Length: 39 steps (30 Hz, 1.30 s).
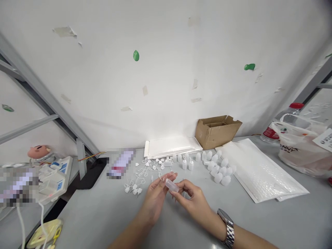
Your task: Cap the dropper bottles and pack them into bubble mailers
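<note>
A small translucent white bottle (172,185) is tilted between my two hands over the grey table. My left hand (156,195) is closed on its upper left end. The fingertips of my right hand (190,195) touch its lower right end, with thumb and fingers curled around it. Several white caps with thin loops (154,166) lie beyond my left hand, and a few more caps (135,189) sit to its left. Two small capped bottles (184,164) stand upright past my hands. Several translucent bottles (222,170) are grouped to the right of them.
An open cardboard box (216,133) and a stack of white padded envelopes (171,147) are against the wall. More padded envelopes (261,169) lie at right, near a plastic bag (298,148) and a red-capped bottle (271,133). A compartment case (55,180) is at left.
</note>
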Motion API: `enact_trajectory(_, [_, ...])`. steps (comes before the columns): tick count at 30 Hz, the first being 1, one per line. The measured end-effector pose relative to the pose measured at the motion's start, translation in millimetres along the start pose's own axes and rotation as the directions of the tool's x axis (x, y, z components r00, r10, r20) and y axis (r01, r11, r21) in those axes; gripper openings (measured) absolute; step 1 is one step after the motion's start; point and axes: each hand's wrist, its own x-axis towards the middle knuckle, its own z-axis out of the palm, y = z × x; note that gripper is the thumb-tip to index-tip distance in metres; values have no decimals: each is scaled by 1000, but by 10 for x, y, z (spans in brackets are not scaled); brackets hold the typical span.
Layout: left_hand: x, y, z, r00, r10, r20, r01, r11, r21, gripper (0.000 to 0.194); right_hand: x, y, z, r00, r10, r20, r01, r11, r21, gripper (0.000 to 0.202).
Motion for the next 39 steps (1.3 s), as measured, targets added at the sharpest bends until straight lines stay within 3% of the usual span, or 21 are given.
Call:
enact_trajectory(5, [1,-66,43,999,14,35,-15,1000,24,24,-5,-8,-8,998,-53,-40,53,999,1,11])
enact_trajectory(10, [69,124,-12,985,97,145,-134,952,275,44,94,-43,-82,992,120,23,-122,969,215,26])
enact_trajectory(12, [140,295,-144,974,145,174,-216,825,522,50,140,-49,-132,984,176,37,-179,931,317,33])
enact_trajectory(13, [183,381,-237,976,188,115,-213,672,710,46,158,-49,-157,982,188,29,-186,916,355,36])
enact_trajectory(14, [228,458,-342,956,289,44,-179,458,871,43,172,-46,-180,981,192,16,-184,905,383,37])
enact_trajectory(16, [314,562,-559,906,419,-52,-98,328,940,42,188,-34,-212,982,188,-13,-166,896,413,38])
enact_trajectory(18, [389,585,-739,865,496,-78,-33,211,977,38,189,-18,-222,982,185,-27,-156,892,425,38])
enact_trajectory(20, [452,544,-844,853,520,-44,-9,98,995,34,183,-2,-212,982,187,-25,-158,888,432,37])
enact_trajectory(23, [539,452,-877,859,508,62,-30,-72,997,32,170,16,-182,982,188,-10,-165,886,433,38])
enact_trajectory(27, [633,406,-867,871,450,195,-84,-256,963,48,155,20,-154,981,196,6,-182,897,402,40])
enact_trajectory(32, [659,443,-917,880,401,253,-96,-372,923,41,143,11,-144,978,206,23,-198,898,392,41])
enact_trajectory(39, [637,454,-951,893,374,250,-77,-421,904,31,145,-10,-123,972,231,44,-229,885,405,41])
